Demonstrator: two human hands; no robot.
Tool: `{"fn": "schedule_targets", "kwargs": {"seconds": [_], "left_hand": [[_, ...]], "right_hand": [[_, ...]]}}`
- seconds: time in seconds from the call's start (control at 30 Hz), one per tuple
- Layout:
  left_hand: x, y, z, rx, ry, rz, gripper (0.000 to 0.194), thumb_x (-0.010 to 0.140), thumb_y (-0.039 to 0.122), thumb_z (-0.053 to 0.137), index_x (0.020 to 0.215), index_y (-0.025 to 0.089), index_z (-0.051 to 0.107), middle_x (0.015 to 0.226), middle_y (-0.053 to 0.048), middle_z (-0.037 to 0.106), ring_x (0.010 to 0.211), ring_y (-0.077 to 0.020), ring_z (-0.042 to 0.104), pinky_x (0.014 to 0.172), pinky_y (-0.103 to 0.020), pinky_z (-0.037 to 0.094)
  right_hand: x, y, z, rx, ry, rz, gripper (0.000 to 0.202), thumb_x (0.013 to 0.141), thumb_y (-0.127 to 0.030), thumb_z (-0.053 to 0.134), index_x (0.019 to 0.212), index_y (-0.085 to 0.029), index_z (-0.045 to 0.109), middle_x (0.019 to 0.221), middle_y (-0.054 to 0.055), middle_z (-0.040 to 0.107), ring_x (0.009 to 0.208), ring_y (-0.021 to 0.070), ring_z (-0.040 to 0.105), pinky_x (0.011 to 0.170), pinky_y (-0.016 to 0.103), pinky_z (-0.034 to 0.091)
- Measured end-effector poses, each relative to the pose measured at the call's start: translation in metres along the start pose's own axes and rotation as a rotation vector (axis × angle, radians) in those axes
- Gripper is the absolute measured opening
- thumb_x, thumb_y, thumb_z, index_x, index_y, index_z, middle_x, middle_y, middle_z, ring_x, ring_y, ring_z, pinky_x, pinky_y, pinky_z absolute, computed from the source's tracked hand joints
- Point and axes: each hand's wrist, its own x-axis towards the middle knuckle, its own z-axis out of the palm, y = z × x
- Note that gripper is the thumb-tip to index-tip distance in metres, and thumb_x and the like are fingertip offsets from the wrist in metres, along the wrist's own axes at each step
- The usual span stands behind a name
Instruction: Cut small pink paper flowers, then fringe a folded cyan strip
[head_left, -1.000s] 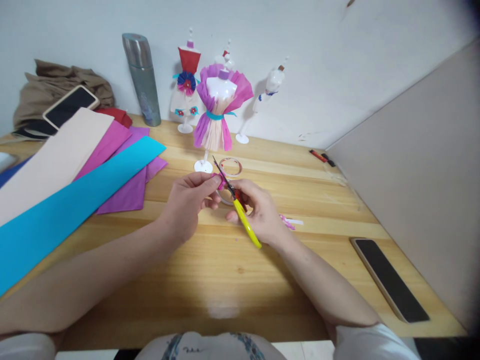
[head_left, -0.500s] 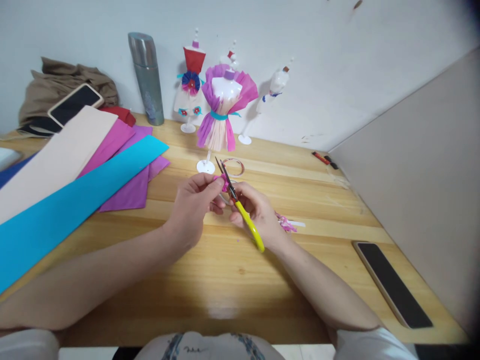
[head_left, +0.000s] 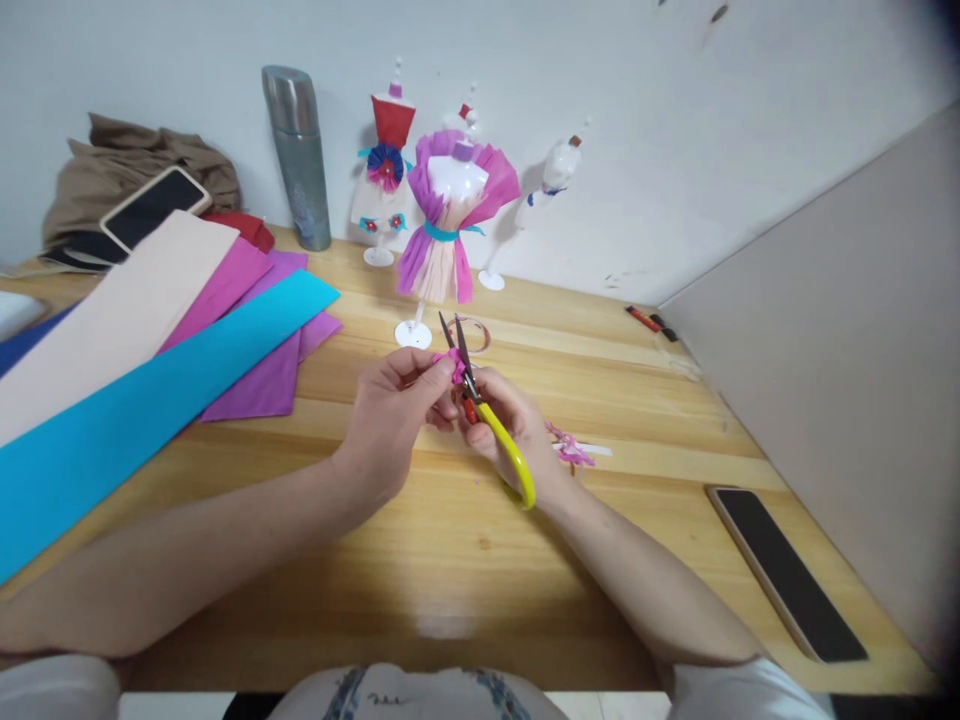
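My left hand (head_left: 394,410) pinches a small crumpled pink paper piece (head_left: 454,364) between thumb and fingers, above the middle of the wooden table. Scissors with yellow handles (head_left: 511,455) are held in my right hand (head_left: 517,430), their blades parted and pointing away from me. The pink piece touches or lies close beside the blades near their pivot. Just beyond my hands stands a white mini dress form in a purple, pink and cream paper dress (head_left: 442,232) with a blue belt. A roll of tape (head_left: 474,335) lies beside its base.
Blue (head_left: 172,385), cream, pink and purple paper sheets lie at the left. Behind are a flask (head_left: 300,170), a red-topped dress form (head_left: 393,122) and a white one (head_left: 560,165). Pink scraps (head_left: 574,447) lie right of my hand; a phone (head_left: 787,570) rests farther right.
The scissor blades have opened wider, and the handles have swung slightly. Both hands and the pink piece appear shifted slightly right, along with a small shift of the whole view.
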Motion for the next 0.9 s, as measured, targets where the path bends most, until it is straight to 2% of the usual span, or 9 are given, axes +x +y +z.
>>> {"fn": "schedule_targets", "kwargs": {"seconds": [0.43,0.67,0.9], "left_hand": [[0.0002,0.0033,0.0017,0.009,0.012,-0.037,0.017,0.078,0.020,0.077,0.064,0.014,0.069,0.051,0.000,0.065,0.046,-0.0086,0.058,0.048,-0.019,0.050],[0.0004,0.0048,0.0030,0.022,0.006,-0.011,0.018,0.079,0.019,0.075,0.063,0.014,0.067,0.051,0.000,0.065,0.046,-0.0085,0.058,0.048,-0.019,0.050],[0.0020,0.0078,0.0019,0.034,-0.019,0.033,0.015,0.074,0.018,0.078,0.063,0.015,0.067,0.052,0.000,0.066,0.046,-0.0093,0.059,0.045,-0.019,0.051]], "right_hand": [[0.0000,-0.0012,0.0018,-0.069,0.018,-0.023,0.056,0.080,-0.073,0.074,0.096,-0.020,0.067,0.083,0.001,0.051,0.067,0.0133,0.044,0.056,0.027,0.039],[0.0000,-0.0045,0.0035,-0.111,0.014,-0.023,0.058,0.081,-0.077,0.070,0.095,-0.021,0.062,0.081,0.000,0.050,0.064,0.0131,0.041,0.056,0.028,0.040],[0.0003,-0.0053,0.0019,-0.143,-0.001,-0.051,0.056,0.084,-0.076,0.068,0.091,-0.022,0.060,0.077,-0.001,0.046,0.059,0.0117,0.035,0.054,0.028,0.037]]}}
